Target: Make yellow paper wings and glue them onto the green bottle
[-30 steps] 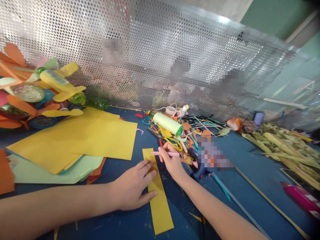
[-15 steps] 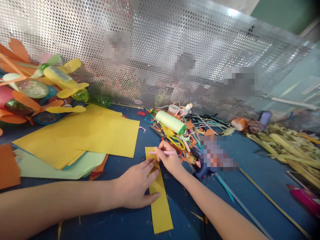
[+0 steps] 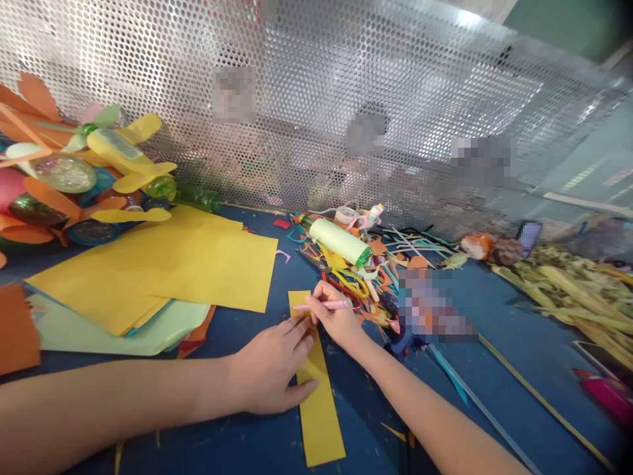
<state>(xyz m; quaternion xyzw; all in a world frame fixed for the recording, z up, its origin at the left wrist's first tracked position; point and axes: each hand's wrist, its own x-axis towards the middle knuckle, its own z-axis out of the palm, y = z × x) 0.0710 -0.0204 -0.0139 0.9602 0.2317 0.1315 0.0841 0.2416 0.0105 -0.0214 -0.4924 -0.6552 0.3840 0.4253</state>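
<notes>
A long yellow paper strip (image 3: 319, 415) lies on the blue table in front of me. My left hand (image 3: 277, 366) rests flat across it, fingers spread and pressing its left side. In my right hand (image 3: 333, 316) is a pink pen (image 3: 326, 305), held in a pinch over the strip's far end; whether its tip touches the paper I cannot tell. Left of the strip, yellow paper sheets (image 3: 208, 264) overlap pale green paper (image 3: 113, 330). Yellow-handled scissors (image 3: 353, 284) lie just beyond my right hand, among paper scraps.
A perforated metal screen (image 3: 316, 86) stands behind the table. Bottles with paper petals (image 3: 121, 152) crowd the back left. A green bottle wrapped in pale paper (image 3: 341, 241) lies on scraps. Dried husks (image 3: 568, 284) and a magenta object (image 3: 606, 392) are at the right.
Both hands keep nearly the same pose, the pen still at the strip's far end. The whole view has shifted slightly.
</notes>
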